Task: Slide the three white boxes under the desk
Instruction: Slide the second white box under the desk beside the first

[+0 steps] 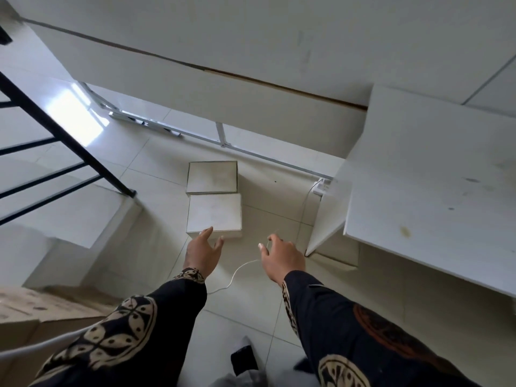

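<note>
Two white boxes lie on the tiled floor, one behind the other: the near box [214,213] and the far box [211,177], touching edge to edge. A third box [339,254] shows partly beneath the white desk [430,196] at the right, behind its side panel. My left hand [203,251] reaches toward the near box's front edge with fingers spread, empty. My right hand [282,256] hovers right of that box, fingers apart, with a thin white cable [240,270] passing under it.
A power strip [321,187] sits on the floor by the desk's panel. A black metal stair railing [64,135] slants across the left. Cardboard boxes [42,305] stand at the lower left. A long white desk frame [223,135] runs along the back.
</note>
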